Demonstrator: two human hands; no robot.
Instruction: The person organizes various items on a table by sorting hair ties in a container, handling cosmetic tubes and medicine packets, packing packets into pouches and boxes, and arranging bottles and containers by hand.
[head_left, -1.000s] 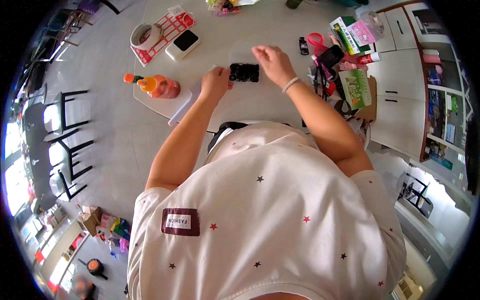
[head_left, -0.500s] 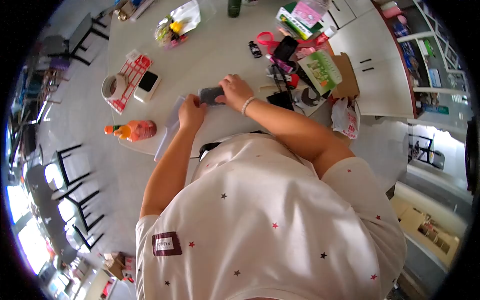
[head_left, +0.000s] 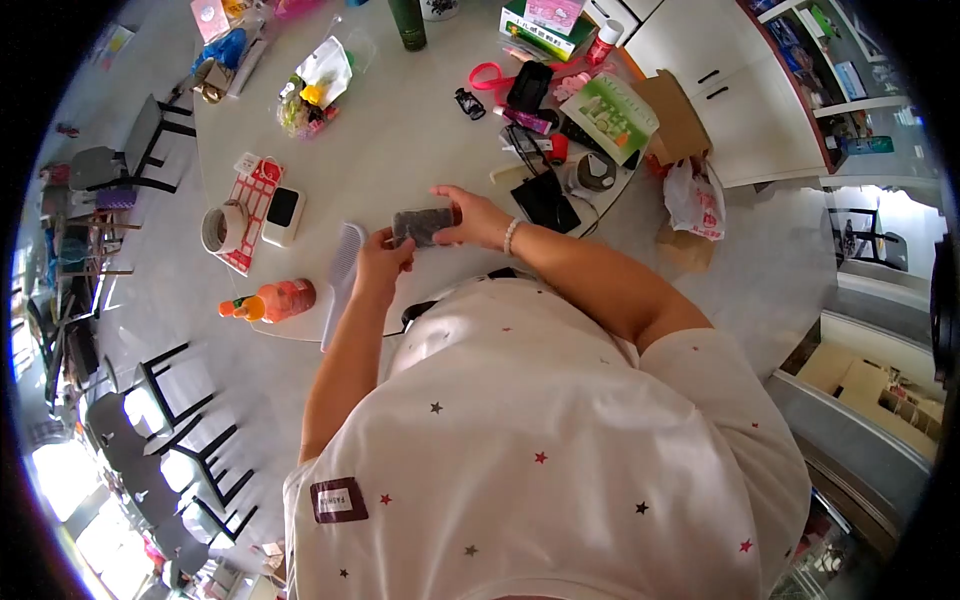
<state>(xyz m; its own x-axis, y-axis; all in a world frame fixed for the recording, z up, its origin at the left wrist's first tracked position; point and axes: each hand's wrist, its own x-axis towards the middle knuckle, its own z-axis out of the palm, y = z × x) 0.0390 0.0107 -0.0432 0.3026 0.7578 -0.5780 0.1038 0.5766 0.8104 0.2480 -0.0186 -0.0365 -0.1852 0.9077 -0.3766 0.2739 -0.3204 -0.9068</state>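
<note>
My right hand (head_left: 478, 220) is closed on the right end of a small dark grey rectangular block (head_left: 421, 226), thumb below and fingers along its side. What the block is, I cannot make out. At its left end is my left hand (head_left: 383, 262), with curled fingers and thumb pinching the near corner. The block is just above or on the pale table (head_left: 400, 130); I cannot tell which. A pale lilac comb (head_left: 346, 268) lies beside my left hand, partly behind the forearm.
An orange spray bottle (head_left: 276, 300) lies at the left, near a tape roll (head_left: 225, 227) and a white device with a black screen (head_left: 283, 216). A black wallet-like item (head_left: 545, 200), a green box (head_left: 609, 118) and a pink tube (head_left: 527, 121) crowd the right side.
The view has shifted, and the comb shows more fully. My right hand has slid toward the block's right end with its index finger lifted, exposing more of the block.
</note>
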